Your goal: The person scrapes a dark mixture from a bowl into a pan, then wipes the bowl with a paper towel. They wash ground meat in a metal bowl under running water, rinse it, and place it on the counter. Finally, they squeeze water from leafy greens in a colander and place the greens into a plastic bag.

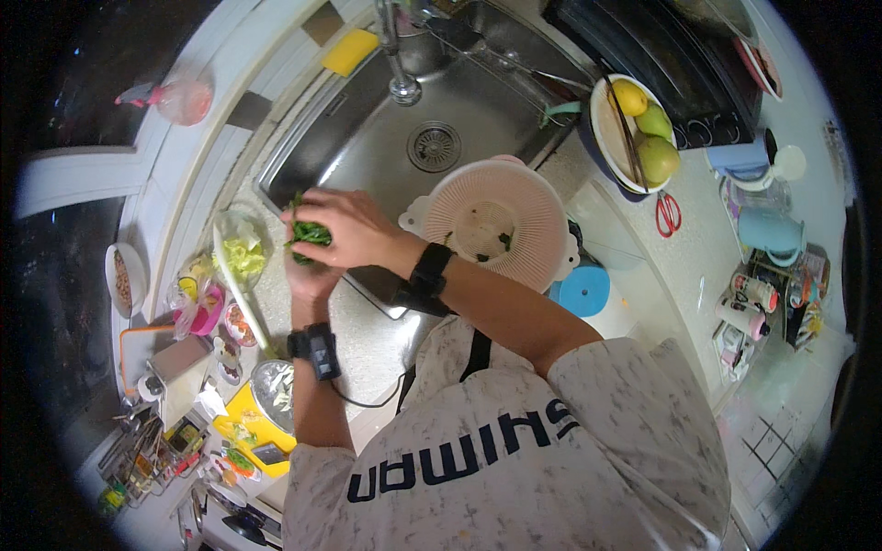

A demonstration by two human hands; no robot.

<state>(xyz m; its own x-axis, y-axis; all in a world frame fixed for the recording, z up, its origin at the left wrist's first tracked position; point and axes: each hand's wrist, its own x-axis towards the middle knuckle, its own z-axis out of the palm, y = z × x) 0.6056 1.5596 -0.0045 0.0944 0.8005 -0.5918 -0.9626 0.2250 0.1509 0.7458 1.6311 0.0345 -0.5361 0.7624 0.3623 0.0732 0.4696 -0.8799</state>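
A bunch of dark green leafy vegetables [310,234] is pressed between my two hands above the left front edge of the steel sink [365,148]. My right hand [358,224] lies over the leaves with its fingers curled around them. Partly hidden beneath it, my left hand [309,281] cups them from below. To the right of my hands, a pale pink plastic colander [530,206] rests at the sink's front edge, with a few leaf scraps on its inside. The faucet [404,86] reaches over the sink behind my hands.
Lettuce in a clear bowl [244,251], a long green onion [241,296] and a metal bowl [265,392] lie on the left counter near a yellow cutting board [258,448]. On the right are a fruit bowl [596,141] with chopsticks across it and red-handled scissors [668,215].
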